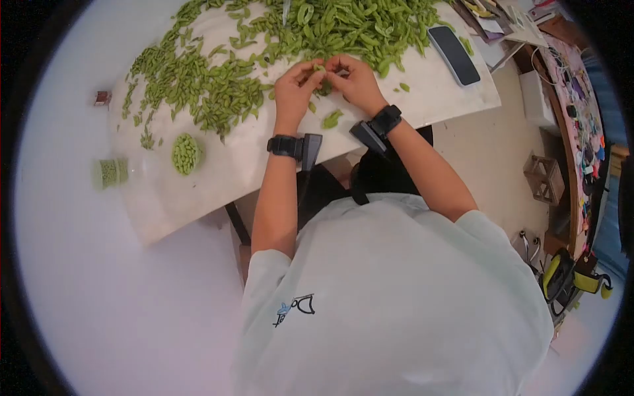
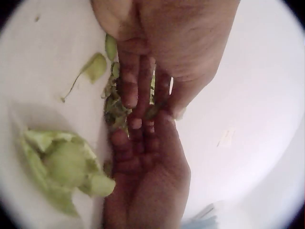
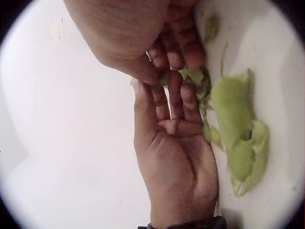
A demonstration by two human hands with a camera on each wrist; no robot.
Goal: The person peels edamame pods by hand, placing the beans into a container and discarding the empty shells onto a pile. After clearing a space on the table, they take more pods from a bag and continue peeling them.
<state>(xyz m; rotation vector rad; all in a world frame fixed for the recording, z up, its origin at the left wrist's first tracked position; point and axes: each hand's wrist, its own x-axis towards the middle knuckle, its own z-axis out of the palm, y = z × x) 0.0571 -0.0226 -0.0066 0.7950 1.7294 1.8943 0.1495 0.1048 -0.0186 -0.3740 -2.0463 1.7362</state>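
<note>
Over the table's near edge, the left hand point(image 1: 294, 94) and the right hand point(image 1: 358, 84) meet fingertip to fingertip. Between them they pinch a small green bean pod point(image 1: 319, 68), mostly covered by the fingers. In the right wrist view, the pod point(image 3: 164, 79) shows as a green bit between thumbs and fingertips. An opened pod point(image 1: 332, 119) lies on the table just below the hands; its split shell point(image 2: 62, 164) bulges in the left wrist view. A big heap of green pods point(image 1: 343, 33) spreads behind the hands.
A cup of shelled beans point(image 1: 187, 154) stands at the left, with a clear container of green beans point(image 1: 111, 173) beyond it. More pods point(image 1: 218, 92) are strewn to the left. A phone point(image 1: 454, 56) lies at the right of the white table point(image 1: 456, 99).
</note>
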